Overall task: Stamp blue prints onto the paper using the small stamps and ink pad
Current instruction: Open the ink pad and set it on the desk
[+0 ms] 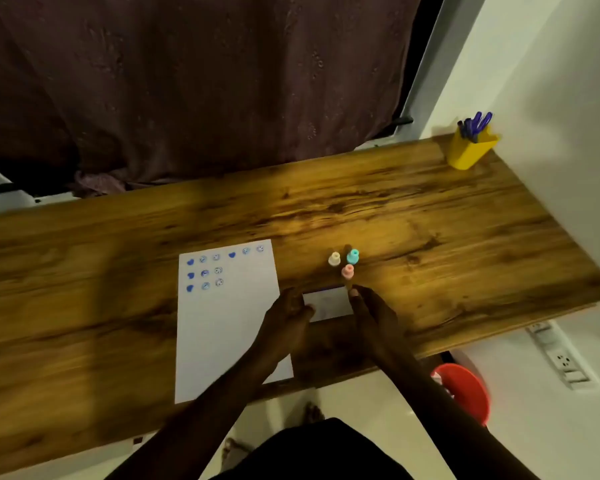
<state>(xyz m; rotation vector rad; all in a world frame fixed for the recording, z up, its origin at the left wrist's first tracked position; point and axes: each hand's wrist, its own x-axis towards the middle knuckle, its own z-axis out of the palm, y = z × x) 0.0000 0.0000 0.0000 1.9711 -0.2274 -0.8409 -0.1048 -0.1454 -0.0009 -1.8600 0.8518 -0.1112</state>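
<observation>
Wooden desk (395,209): brown, strongly grained top, seen from above. Yellow pen holder (470,152): placed at the desk's far right corner, filled with blue pens (475,124). Dark maroon curtain (187,81): hung behind the desk's far edge. White wall (568,133): met along the desk's right side. Power strip (558,355): white, mounted below the desk on the right. Red stool (465,389): round seat, partly seen under the desk's near right edge.

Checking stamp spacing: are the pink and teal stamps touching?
Cannot tell. In the head view the pink stamp sits just below the teal stamp; blur hides any gap.
</observation>
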